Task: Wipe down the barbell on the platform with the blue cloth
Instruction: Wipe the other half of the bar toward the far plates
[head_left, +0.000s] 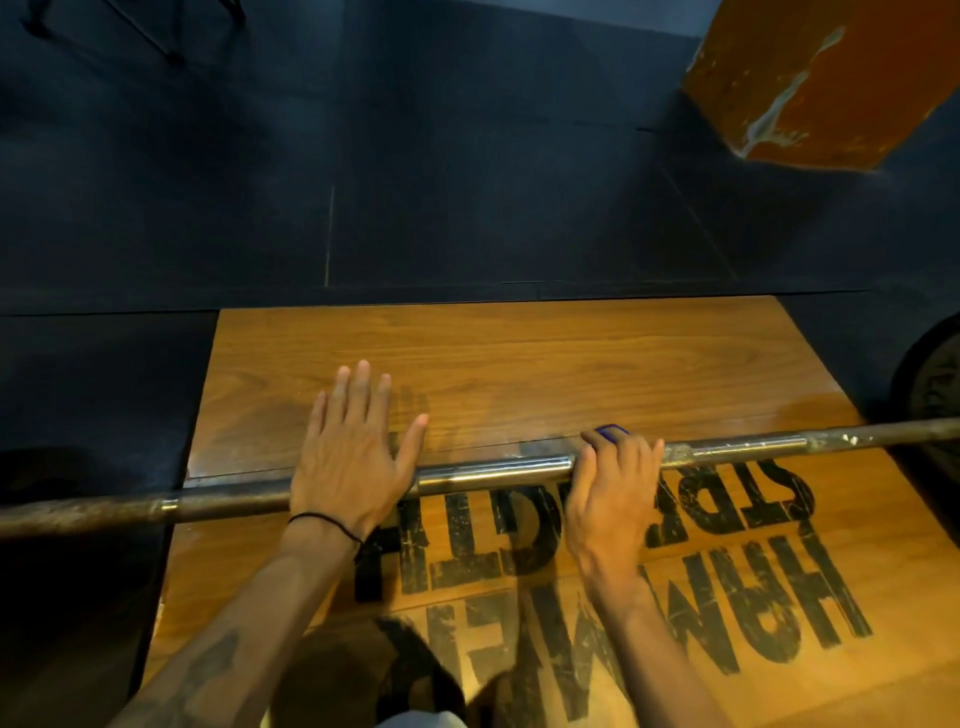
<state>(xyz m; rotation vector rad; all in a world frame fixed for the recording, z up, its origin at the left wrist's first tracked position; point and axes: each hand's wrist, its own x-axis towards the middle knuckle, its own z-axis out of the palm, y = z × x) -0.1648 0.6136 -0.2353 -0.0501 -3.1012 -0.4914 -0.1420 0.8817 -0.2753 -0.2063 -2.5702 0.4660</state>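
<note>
A long steel barbell (493, 470) lies across the wooden platform (519, 364), running from the left edge up to the right. My left hand (353, 457) rests flat on the bar with straight, spread fingers. To the right, my right hand (613, 488) wraps round the bar's middle. The blue cloth (612, 431) is under its fingers, with only a small corner showing above the knuckles. The shiny section of bar lies between my two hands; the outer parts look dull and rusty.
Black rubber flooring (363, 182) surrounds the platform. A black weight plate (935, 389) sits on the bar at the right edge. An orange-brown wooden box (821, 83) stands at the top right. Large black lettering (675, 561) covers the near platform boards.
</note>
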